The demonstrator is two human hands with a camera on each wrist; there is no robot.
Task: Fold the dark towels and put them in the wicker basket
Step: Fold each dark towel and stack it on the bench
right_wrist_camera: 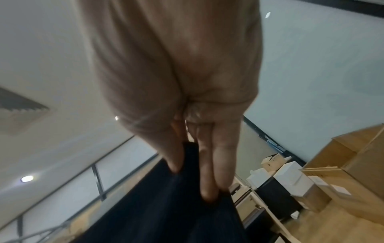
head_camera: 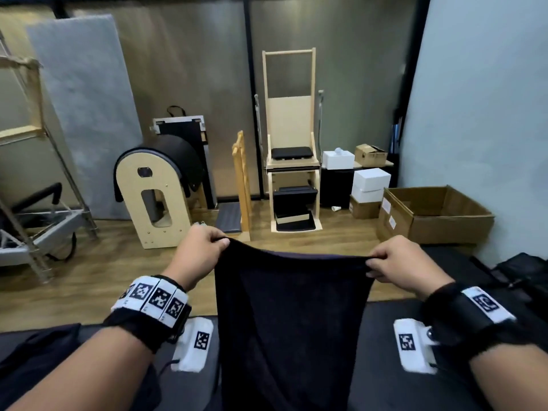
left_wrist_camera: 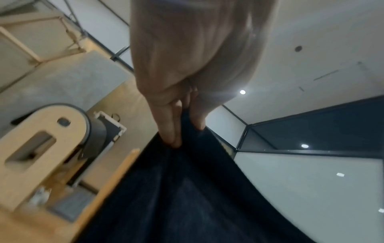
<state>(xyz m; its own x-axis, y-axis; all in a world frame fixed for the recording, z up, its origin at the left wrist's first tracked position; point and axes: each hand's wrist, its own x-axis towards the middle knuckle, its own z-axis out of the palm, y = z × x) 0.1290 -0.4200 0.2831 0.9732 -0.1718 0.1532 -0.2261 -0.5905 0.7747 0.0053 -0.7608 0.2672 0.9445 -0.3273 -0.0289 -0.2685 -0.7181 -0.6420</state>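
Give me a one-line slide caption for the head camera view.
Left hand and right hand pinch the top corners of a dark towel, holding it up.

Underneath, a dark padded surface bearing crumpled dark cloth at its left end, plus wooden floor beyond, carrying an arched wooden barrel and an open cardboard box.

The head view looks forward and down over both wrists toward the far wall. Each wrist view sits close behind its palm, looking along the fingers and tilted up to the ceiling. All three share the dark towel
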